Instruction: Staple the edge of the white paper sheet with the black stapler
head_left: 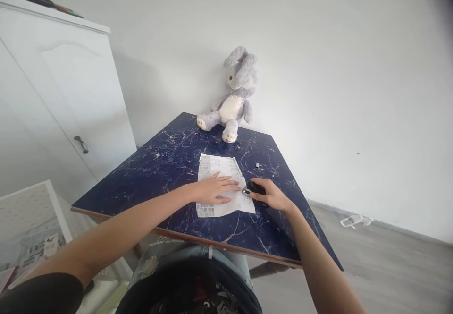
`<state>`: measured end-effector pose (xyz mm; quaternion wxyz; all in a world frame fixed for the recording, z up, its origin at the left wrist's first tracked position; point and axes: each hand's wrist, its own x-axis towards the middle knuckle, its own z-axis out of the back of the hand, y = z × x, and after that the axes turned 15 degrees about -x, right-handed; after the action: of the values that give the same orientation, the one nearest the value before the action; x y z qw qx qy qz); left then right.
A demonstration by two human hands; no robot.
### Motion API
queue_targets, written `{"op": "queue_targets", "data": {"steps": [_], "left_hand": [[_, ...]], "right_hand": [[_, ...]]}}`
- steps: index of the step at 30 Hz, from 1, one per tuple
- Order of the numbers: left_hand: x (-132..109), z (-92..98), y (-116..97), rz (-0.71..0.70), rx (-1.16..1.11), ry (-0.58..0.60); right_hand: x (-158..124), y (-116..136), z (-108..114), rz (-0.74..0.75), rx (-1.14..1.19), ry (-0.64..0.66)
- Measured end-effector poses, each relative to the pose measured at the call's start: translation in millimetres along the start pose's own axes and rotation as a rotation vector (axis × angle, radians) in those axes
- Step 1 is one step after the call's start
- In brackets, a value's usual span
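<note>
A white printed sheet of paper (219,170) lies on the dark blue marbled table (166,163). My left hand (214,189) rests flat on the paper with fingers stretched out, pressing it down. My right hand (271,195) is closed around a small black stapler-like tool (254,187), whose tip meets the paper's right edge. A tiny pale object (257,165) lies on the table just beyond my right hand.
A grey and white plush rabbit (231,99) sits at the table's far edge against the white wall. A white cabinet (60,101) stands at left. A low white surface with papers (31,229) is at lower left. Crumpled plastic (356,220) lies on the floor at right.
</note>
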<state>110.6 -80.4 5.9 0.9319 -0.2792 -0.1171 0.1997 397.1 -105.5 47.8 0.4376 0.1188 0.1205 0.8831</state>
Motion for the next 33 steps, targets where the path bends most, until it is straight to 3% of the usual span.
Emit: {"op": "queue_targets", "data": {"steps": [6, 11, 13, 16, 20, 24, 29, 33], "left_hand": [[-8, 7.0, 17, 0.015, -0.048, 0.044], [-12, 10.7, 17, 0.004, -0.072, 0.048], [-12, 11.8, 16, 0.005, -0.07, 0.057], [-12, 12.2, 16, -0.002, -0.074, 0.069], [-10, 10.6, 20, 0.027, -0.071, 0.048], [-9, 10.1, 26, 0.063, -0.073, 0.034], [-7, 10.0, 29, 0.064, -0.091, 0.02], [-8, 12.6, 25, 0.064, -0.067, 0.012]], "right_hand": [[1, 22, -3, 0.114, -0.004, 0.082], [6, 27, 0, 0.151, 0.01, 0.133], [11, 26, -1, 0.084, 0.025, 0.033], [23, 28, -13, -0.181, -0.081, -0.099], [35, 42, -37, -0.321, -0.5, 0.0], [35, 58, -50, -0.416, -0.798, -0.024], [36, 68, -54, -0.475, -0.825, -0.002], [40, 67, -47, -0.454, -0.692, 0.003]]}}
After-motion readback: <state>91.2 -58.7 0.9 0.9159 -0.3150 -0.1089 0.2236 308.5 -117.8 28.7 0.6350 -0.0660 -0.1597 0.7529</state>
